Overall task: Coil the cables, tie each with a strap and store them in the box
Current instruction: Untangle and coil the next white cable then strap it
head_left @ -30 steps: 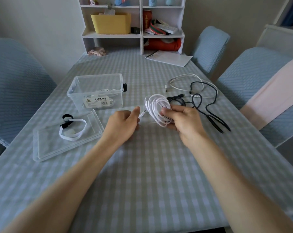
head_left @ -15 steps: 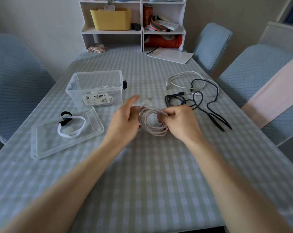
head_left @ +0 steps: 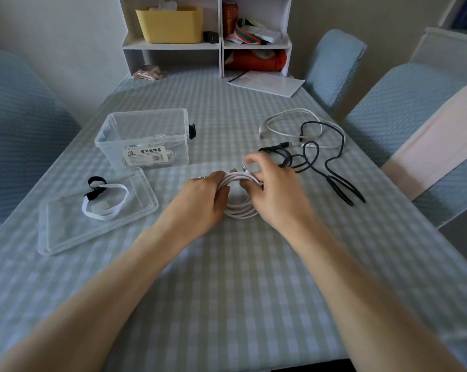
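Lid (head_left: 66,232): left of frame, holding your loose straps (head_left: 105,202).
Box (head_left: 143,138): upper left of centre, open.
Left hand (head_left: 200,202): fingers curled around the white coil (head_left: 240,194).
Right hand (head_left: 275,194): pinching the coil's other side, mid-frame.
Loose cables (head_left: 307,146): upper right.

The bench (head_left: 227,277) wears a pale blue-and-green checked cloth, lit softly and evenly. At its far end stands a white shelf unit (head_left: 220,36) against a plain grey-beige wall (head_left: 66,36). In the unit's left bay sits a yellow bin (head_left: 170,25); in the right bay a red can (head_left: 230,16) with a red roll (head_left: 256,60) on the level beneath. Just in front of the unit lie white papers (head_left: 267,83) to the right and a pinkish bundle (head_left: 149,74) to the left. Blue-covered chairs ring the bench: one on the left (head_left: 20,116), one at the far right corner (head_left: 334,63), another on the right (head_left: 404,103) with a pale pink cloth (head_left: 436,138) draped over it.
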`<state>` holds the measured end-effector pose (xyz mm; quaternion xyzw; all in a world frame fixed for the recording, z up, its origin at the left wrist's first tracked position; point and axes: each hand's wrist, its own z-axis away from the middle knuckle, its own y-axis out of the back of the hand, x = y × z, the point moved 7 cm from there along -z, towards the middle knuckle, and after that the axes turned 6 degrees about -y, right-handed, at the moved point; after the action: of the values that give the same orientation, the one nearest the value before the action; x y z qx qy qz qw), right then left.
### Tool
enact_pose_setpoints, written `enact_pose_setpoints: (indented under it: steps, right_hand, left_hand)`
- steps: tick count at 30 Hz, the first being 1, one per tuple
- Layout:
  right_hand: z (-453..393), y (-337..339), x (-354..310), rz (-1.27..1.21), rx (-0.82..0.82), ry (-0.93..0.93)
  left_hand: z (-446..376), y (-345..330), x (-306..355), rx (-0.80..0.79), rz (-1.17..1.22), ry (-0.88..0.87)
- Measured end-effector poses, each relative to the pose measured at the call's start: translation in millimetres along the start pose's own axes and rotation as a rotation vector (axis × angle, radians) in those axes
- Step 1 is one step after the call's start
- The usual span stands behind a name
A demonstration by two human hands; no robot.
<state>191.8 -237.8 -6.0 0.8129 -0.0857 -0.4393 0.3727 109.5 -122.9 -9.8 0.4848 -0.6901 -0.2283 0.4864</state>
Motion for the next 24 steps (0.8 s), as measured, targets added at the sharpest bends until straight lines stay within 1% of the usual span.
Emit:
enact_pose_setpoints:
  steps: [4,10,15,19,24]
  right_hand:
    - [0,-2,3,0.002,-0.011,-0.028]
    - [3,-7,-8,0.059,-0.031,0.113]
    - [7,-6,-12,0.068,-0.021,0.164]
    - [6,-9,-5,0.012,-0.064,0.11]
    - [4,-9,-4,-0.038,-0.078,0.056]
  left_hand:
    - [0,0,-2,0.012,-0.02,0.025]
    - [3,3,-3,0.049,-0.071,0.08]
    - [5,6,0,0.077,-0.1,0.05]
    - [3,9,2,0.047,-0.164,0.004]
    - [2,13,11,0.005,-0.256,-0.048]
